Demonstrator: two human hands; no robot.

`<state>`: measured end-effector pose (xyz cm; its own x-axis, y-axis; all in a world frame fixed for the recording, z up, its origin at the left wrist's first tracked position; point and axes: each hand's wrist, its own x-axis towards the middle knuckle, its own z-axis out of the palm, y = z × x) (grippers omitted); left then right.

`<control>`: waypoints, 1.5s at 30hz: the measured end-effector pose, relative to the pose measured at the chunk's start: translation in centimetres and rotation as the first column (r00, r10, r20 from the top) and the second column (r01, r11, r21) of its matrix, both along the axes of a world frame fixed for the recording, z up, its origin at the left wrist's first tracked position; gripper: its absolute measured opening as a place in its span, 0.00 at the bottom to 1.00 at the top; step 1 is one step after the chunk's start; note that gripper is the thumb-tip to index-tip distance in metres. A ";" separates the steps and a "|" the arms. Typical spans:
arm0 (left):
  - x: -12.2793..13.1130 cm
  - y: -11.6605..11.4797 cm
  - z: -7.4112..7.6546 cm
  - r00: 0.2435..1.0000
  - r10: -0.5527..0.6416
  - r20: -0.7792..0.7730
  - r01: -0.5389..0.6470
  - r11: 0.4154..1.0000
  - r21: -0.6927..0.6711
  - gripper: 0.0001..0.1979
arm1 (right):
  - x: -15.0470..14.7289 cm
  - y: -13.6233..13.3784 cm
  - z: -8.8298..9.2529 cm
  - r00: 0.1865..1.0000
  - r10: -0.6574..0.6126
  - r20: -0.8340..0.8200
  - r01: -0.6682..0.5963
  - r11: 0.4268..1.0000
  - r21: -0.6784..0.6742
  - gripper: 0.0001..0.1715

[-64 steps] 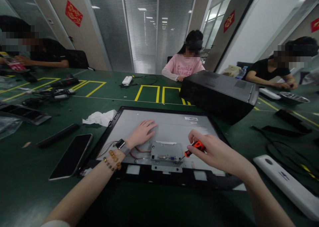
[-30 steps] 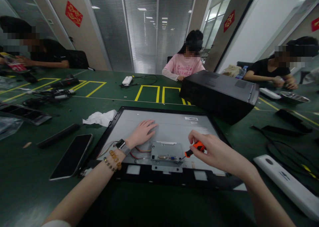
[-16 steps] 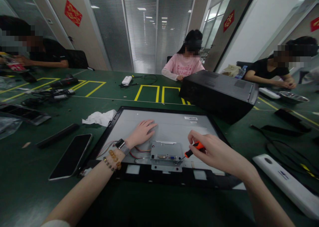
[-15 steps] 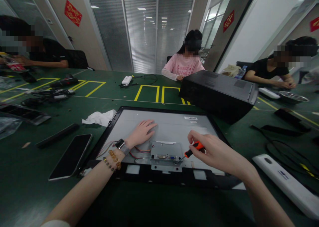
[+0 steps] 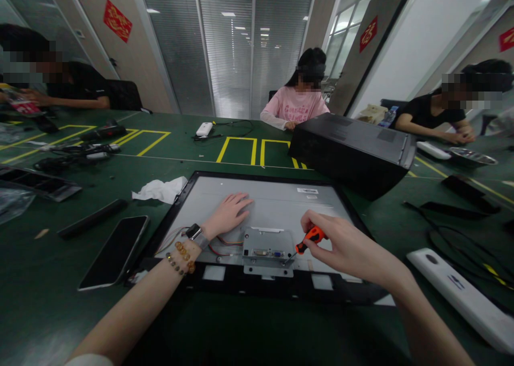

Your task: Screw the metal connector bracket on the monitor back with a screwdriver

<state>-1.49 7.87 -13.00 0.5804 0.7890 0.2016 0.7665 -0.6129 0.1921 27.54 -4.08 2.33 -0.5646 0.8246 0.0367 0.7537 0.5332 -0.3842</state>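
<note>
A monitor panel (image 5: 273,197) lies with its grey metal back up inside a black frame on the table. Low at its middle sits a metal bracket (image 5: 268,241) with video ports on its near side; thin wires run from its left. My left hand (image 5: 228,215) rests flat on the panel back, fingers stretched out, holding nothing. Held in my right hand (image 5: 335,240) is an orange and black screwdriver (image 5: 311,239). It slants down to the left, and its tip meets the bracket's lower right, beside the blue port. Any screw under the tip is too small to make out.
Behind the panel to the right stands a large black case (image 5: 349,149). A phone (image 5: 114,253), a black bar (image 5: 93,218) and a crumpled tissue (image 5: 159,190) lie left. On the right are a white elongated device (image 5: 461,296) and black cables. Several people sit across the table.
The screwdriver's handle has shifted slightly left and upward as my right fingers turned around it. Its tip stays at the same spot. My left hand has not moved.
</note>
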 end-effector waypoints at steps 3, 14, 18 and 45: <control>0.1 0.0 0.1 1.000 0.003 -0.005 -0.003 1.000 -0.005 0.20 | 0.0 0.0 -0.1 1.000 -0.001 0.003 0.001 1.000 0.004 0.04; 0.1 0.0 0.0 1.000 0.004 -0.003 -0.004 1.000 -0.010 0.21 | 0.0 0.2 -0.4 1.000 -0.002 0.001 0.002 1.000 0.022 0.03; 0.0 -0.1 0.2 1.000 0.000 -0.002 0.000 1.000 -0.014 0.21 | -0.2 0.2 -0.3 1.000 -0.011 0.020 0.011 1.000 0.017 0.03; 0.1 -0.1 0.1 1.000 0.012 -0.007 -0.013 1.000 -0.011 0.21 | 0.2 0.2 -0.6 0.994 -0.033 0.104 0.028 0.998 0.051 0.10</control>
<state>-1.39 7.79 -12.92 0.5719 0.7984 0.1884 0.7754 -0.6011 0.1936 27.75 -3.89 1.71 -0.5423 0.8399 0.0198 0.8045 0.5259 -0.2761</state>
